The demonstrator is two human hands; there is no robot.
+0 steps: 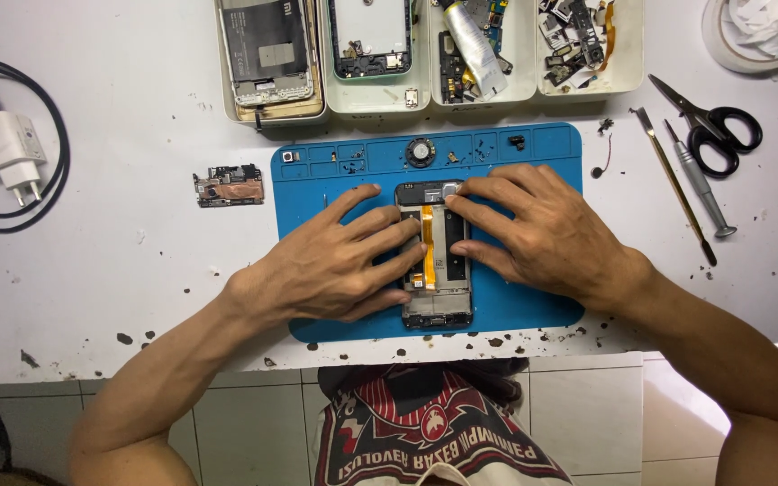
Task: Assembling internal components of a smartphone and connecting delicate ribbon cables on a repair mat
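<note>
Hands of one person rest on an opened phone frame (436, 270), seen from the head camera looking straight down. The frame lies upright in the middle of a blue repair mat (533, 306), the landmark for everything here. An orange ribbon cable (428, 247) runs down the frame's centre.

The left hand (335, 265) lies flat over the frame's left side, fingers spread and pressing, not closed around anything. The right hand (542, 234) covers the frame's right side, its fingertips (465, 193) pushing at the top edge; it pinches nothing that can be made out.

On the mat's upper strip, above the frame, sits a small round part (420, 151).

Just left of the mat lies a small circuit board (229, 185). Far left of the mat, a white charger (6, 148) sits inside a loop of black cable.

Above the mat stand white trays (335, 106) holding phone parts and a grey tube.

Right of the mat lie a thin metal tool (674, 184), a screwdriver (701, 184) and black-handled scissors (713, 126). Above these, a roll of tape (722, 45) touches the picture's edge.
</note>
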